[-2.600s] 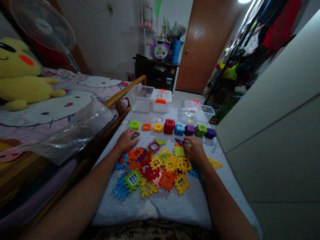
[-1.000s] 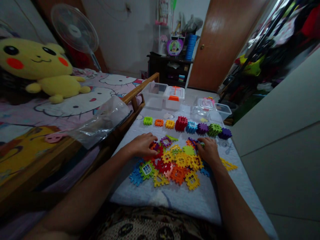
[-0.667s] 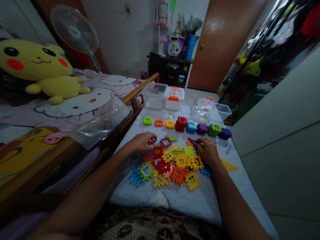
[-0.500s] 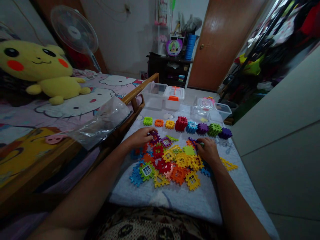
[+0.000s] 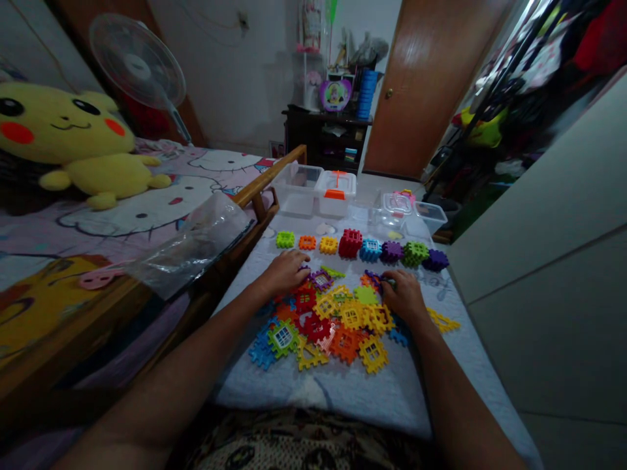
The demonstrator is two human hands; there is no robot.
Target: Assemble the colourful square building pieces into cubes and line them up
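Observation:
My left hand (image 5: 289, 271) is closed at the back left of a loose pile of flat toy tiles, beside a purple tile (image 5: 322, 280); what its fingers hold is too small to tell. At the pile's right, my right hand (image 5: 402, 292) has its fingers closed around something dark and partly hidden, near a purple piece (image 5: 373, 279). The pile includes a yellow tile (image 5: 373, 354), an orange tile (image 5: 345, 344) and a green tile (image 5: 283, 337). Behind it runs a row of colour-sorted stacks, among them a red stack (image 5: 351, 244) and a light blue stack (image 5: 371, 250).
Clear plastic boxes (image 5: 297, 189) stand at the table's far end, one with an orange-handled lid (image 5: 337, 181). A wooden bed rail (image 5: 264, 177) borders the left side, with a plastic bag (image 5: 196, 245) on it. A yellow triangle piece (image 5: 443, 320) lies right of my right forearm.
The whole view has shifted slightly. My left hand has moved a little over the purple tile it was touching, which is now mostly hidden. My right hand stays at the pile's right.

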